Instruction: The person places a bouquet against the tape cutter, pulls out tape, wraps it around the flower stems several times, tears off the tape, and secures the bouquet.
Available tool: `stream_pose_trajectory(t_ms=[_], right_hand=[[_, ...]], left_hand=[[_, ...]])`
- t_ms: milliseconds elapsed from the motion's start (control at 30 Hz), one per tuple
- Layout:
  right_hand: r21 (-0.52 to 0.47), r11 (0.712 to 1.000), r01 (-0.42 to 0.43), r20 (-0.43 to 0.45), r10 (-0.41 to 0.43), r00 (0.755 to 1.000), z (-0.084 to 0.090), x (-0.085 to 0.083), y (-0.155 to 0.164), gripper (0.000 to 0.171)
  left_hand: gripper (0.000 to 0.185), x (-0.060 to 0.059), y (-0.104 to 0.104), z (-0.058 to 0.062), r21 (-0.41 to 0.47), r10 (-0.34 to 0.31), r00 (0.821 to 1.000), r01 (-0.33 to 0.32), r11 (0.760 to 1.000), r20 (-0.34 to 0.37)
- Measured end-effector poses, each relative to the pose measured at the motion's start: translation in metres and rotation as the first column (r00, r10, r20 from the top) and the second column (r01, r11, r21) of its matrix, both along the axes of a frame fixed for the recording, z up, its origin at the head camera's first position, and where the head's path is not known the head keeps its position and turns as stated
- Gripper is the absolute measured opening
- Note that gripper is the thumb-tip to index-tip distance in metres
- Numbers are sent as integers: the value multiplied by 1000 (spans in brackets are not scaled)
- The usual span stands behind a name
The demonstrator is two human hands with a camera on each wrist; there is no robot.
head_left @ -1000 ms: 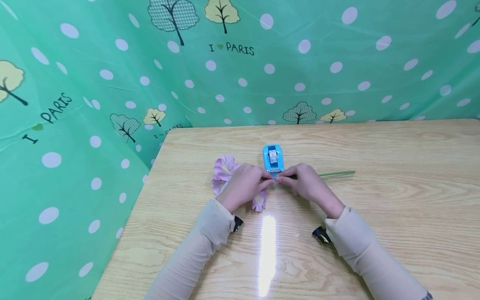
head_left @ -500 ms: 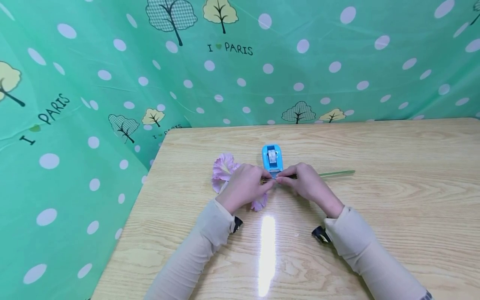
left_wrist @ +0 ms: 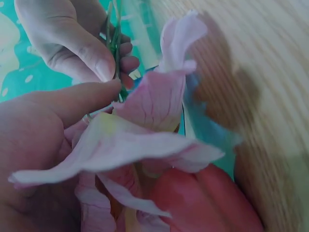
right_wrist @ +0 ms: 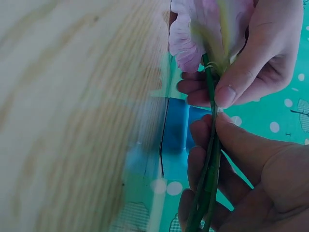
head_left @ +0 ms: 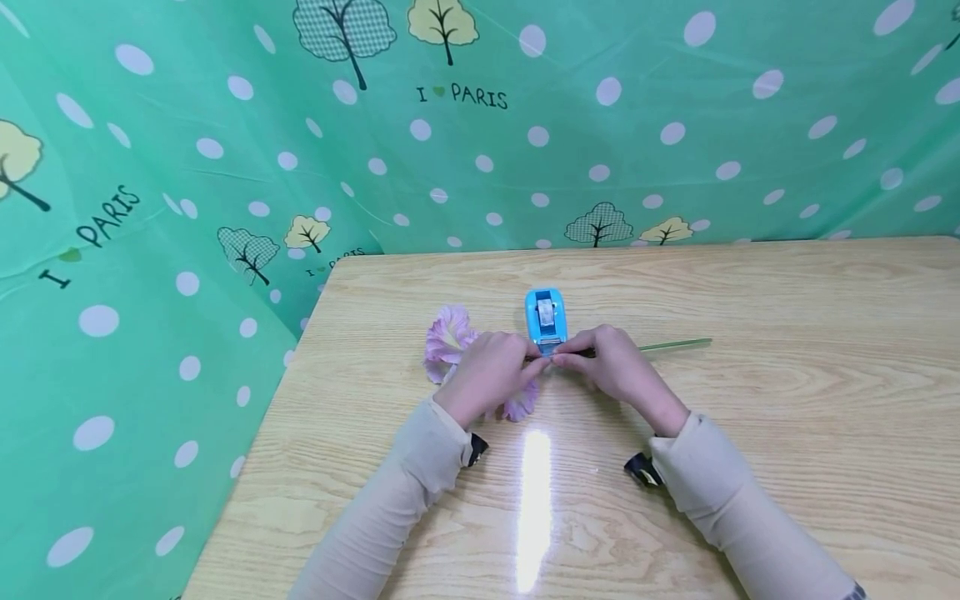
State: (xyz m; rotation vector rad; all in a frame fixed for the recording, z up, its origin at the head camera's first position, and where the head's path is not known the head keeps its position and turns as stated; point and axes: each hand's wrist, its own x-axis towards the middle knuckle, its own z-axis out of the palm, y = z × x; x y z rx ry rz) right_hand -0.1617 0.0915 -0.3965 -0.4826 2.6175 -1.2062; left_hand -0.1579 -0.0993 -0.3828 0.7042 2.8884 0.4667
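Pale pink-purple artificial flowers [head_left: 448,335] lie under and around my left hand [head_left: 489,375], partly hidden by it. That hand pinches their green stems [right_wrist: 211,159] just below the blooms. Close beside it, my right hand [head_left: 613,363] pinches the same stems farther along, and the stem end sticks out to its right. In the right wrist view, the two thumbs nearly meet over the stems, with a small shiny bit between them. Ruffled petals [left_wrist: 154,99] and a reddish one fill the left wrist view. A blue tape dispenser [head_left: 546,321] stands just beyond my fingertips.
The wooden table [head_left: 787,375] stretches away to the right, a bright light reflection near its front. Behind it and along the left hangs a green polka-dot curtain [head_left: 645,108] printed with trees.
My left fingers have shifted slightly on the stems; half a second ago more stem showed between the hands. Petals by the left hand have moved a little. The right hand stays nearly still.
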Motion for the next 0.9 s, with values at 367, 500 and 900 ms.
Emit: stream_pose_trajectory(t_ms=[367, 500, 900], right_hand=[[54, 997, -53, 79, 48, 996, 3, -1, 2, 24], [76, 994, -82, 121, 73, 990, 3, -2, 2, 27], [86, 994, -67, 15, 66, 998, 3, -3, 4, 20]], left_hand=[[18, -1, 1, -1, 7, -1, 999, 2, 1000, -45], [17, -1, 1, -1, 12, 5, 998, -4, 1000, -58], [18, 0, 2, 0, 6, 37, 996, -36, 999, -78]])
